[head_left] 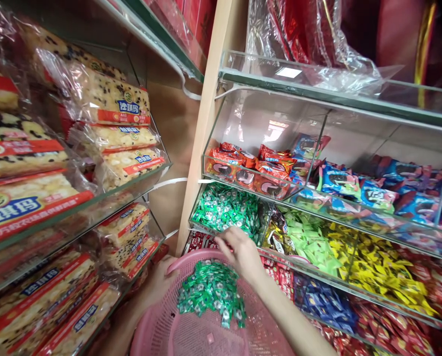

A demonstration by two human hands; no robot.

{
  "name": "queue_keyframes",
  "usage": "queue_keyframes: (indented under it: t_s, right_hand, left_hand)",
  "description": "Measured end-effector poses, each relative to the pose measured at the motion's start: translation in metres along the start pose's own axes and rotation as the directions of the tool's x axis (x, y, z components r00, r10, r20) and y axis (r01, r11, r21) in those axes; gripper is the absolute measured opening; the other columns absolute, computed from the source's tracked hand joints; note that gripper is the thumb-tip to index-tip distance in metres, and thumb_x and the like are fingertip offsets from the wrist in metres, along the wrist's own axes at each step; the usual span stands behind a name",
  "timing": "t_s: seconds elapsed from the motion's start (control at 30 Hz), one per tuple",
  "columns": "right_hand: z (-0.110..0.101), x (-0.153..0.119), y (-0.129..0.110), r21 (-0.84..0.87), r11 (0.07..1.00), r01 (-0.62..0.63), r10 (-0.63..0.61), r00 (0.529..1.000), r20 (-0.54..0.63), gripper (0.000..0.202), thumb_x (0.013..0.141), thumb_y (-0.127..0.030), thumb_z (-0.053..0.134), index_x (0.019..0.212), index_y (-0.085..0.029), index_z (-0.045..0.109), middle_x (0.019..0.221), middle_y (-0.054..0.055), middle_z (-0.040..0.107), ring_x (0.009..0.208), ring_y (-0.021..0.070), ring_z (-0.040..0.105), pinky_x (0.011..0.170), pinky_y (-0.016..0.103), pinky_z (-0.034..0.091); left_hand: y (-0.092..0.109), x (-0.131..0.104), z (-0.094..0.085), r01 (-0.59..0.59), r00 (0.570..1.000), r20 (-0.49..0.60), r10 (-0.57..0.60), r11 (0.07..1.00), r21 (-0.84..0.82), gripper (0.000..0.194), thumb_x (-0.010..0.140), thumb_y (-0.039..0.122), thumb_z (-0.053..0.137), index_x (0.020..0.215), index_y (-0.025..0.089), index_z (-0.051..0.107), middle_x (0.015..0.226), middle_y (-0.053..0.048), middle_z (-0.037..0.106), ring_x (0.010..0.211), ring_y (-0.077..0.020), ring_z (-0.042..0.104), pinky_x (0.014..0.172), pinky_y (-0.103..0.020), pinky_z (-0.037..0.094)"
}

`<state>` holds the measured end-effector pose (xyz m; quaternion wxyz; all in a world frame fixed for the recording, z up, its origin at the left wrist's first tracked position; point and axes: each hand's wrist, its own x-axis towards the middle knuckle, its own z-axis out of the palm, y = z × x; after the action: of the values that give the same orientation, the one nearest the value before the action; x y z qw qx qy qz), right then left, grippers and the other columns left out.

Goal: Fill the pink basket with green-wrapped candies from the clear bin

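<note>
A pink plastic basket (157, 324) stands out at the bottom centre, with a heap of green-wrapped candies (213, 291) inside. My left hand (167, 272) grips the basket's rim at its left side, its fingers partly hidden. Over the basket's far right rim is my right hand (239, 249), fingers bent downward; whether anything is in them cannot be made out. Just beyond it, a clear shelf bin (196, 210) holds more green candies (224, 205).
Packaged pastries (122, 101) fill glass shelves at the left. A wooden post (202, 123) divides the shelving. To the right, clear bins hold red snack packs (272, 160), blue packs (337, 180), yellow candies (376, 267) and dark blue candies (320, 301).
</note>
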<state>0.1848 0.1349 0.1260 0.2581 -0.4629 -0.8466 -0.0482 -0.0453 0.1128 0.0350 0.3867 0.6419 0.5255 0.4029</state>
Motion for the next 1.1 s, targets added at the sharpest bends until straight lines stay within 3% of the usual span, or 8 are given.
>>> queue_keyframes:
  t_s: [0.17,0.27,0.4,0.57,0.7,0.8,0.93,1.1]
  right_hand:
    - [-0.005,0.044,0.029,-0.171,0.962,-0.214,0.236,0.964,0.121,0.023,0.083,-0.025,0.056,0.104,-0.018,0.059,0.098,0.008,0.059,0.095,0.0208,0.054,0.075,0.027,0.039]
    - [0.001,0.055,0.039,-0.181,0.961,-0.208,0.246,0.943,0.225,0.029,0.078,-0.021,0.058,0.107,-0.018,0.058,0.101,0.009,0.061,0.098,0.0218,0.054,0.076,0.028,0.038]
    - [0.004,0.057,0.043,-0.124,0.968,-0.22,0.245,0.937,0.248,0.028,0.077,-0.017,0.058,0.105,-0.018,0.058,0.102,0.008,0.06,0.095,0.0198,0.056,0.077,0.027,0.039]
    - [-0.008,0.051,0.039,-0.009,0.987,-0.162,0.162,0.982,0.098,0.031,0.079,-0.017,0.056,0.11,-0.019,0.055,0.098,0.006,0.055,0.083,0.0158,0.057,0.072,0.026,0.042]
    - [-0.033,0.035,0.016,0.252,0.967,-0.037,0.073,0.988,-0.134,0.03,0.085,-0.023,0.051,0.115,-0.022,0.054,0.099,0.005,0.051,0.075,0.0133,0.056,0.074,0.029,0.046]
    - [-0.042,0.015,-0.008,0.458,0.888,0.043,0.04,0.984,-0.172,0.023,0.087,-0.026,0.05,0.108,-0.023,0.058,0.098,0.005,0.05,0.075,0.0127,0.056,0.072,0.029,0.048]
    - [-0.017,-0.011,-0.019,0.636,0.772,-0.012,0.049,0.998,-0.041,0.017,0.085,-0.03,0.054,0.098,-0.022,0.062,0.095,0.004,0.051,0.077,0.0128,0.056,0.068,0.027,0.05]
    - [0.043,-0.032,0.001,0.693,0.702,-0.166,0.113,0.986,0.121,0.021,0.083,-0.038,0.055,0.084,-0.019,0.063,0.09,0.005,0.055,0.074,0.0138,0.056,0.063,0.027,0.048]
  left_hand:
    - [-0.002,0.0,0.001,-0.02,1.0,0.0,0.02,0.999,0.028,0.025,0.075,0.027,0.052,0.087,0.014,0.071,0.079,-0.004,0.065,0.08,-0.0222,0.059,0.075,-0.032,0.045]
    - [-0.008,0.001,0.002,-0.029,1.0,-0.008,0.029,1.0,-0.01,0.026,0.076,0.028,0.053,0.088,0.014,0.071,0.081,-0.005,0.067,0.081,-0.0228,0.06,0.076,-0.033,0.045]
    - [-0.014,0.003,0.003,-0.032,0.999,-0.001,0.032,0.999,-0.009,0.026,0.075,0.027,0.053,0.09,0.014,0.07,0.086,-0.006,0.067,0.083,-0.0225,0.06,0.078,-0.033,0.045]
    - [-0.01,0.002,0.002,-0.047,0.999,0.022,0.046,0.999,0.028,0.026,0.077,0.024,0.051,0.09,0.013,0.07,0.083,-0.005,0.065,0.083,-0.0219,0.059,0.077,-0.032,0.044]
    - [-0.007,0.003,0.001,-0.024,1.0,0.016,0.023,0.999,0.046,0.025,0.075,0.023,0.051,0.09,0.013,0.069,0.084,-0.005,0.066,0.082,-0.0218,0.06,0.077,-0.032,0.044]
    - [-0.008,0.004,0.002,-0.029,0.999,0.034,0.028,0.999,0.045,0.026,0.077,0.022,0.05,0.092,0.013,0.068,0.087,-0.006,0.066,0.085,-0.022,0.06,0.078,-0.032,0.044]
    - [-0.01,0.003,0.001,-0.046,0.998,0.039,0.044,0.997,0.064,0.024,0.078,0.021,0.048,0.089,0.013,0.067,0.085,-0.005,0.065,0.082,-0.0207,0.06,0.076,-0.031,0.044]
    - [-0.013,0.0,0.001,-0.057,0.998,0.042,0.054,0.995,0.079,0.022,0.078,0.021,0.047,0.084,0.013,0.066,0.085,-0.005,0.064,0.082,-0.0204,0.058,0.075,-0.03,0.044]
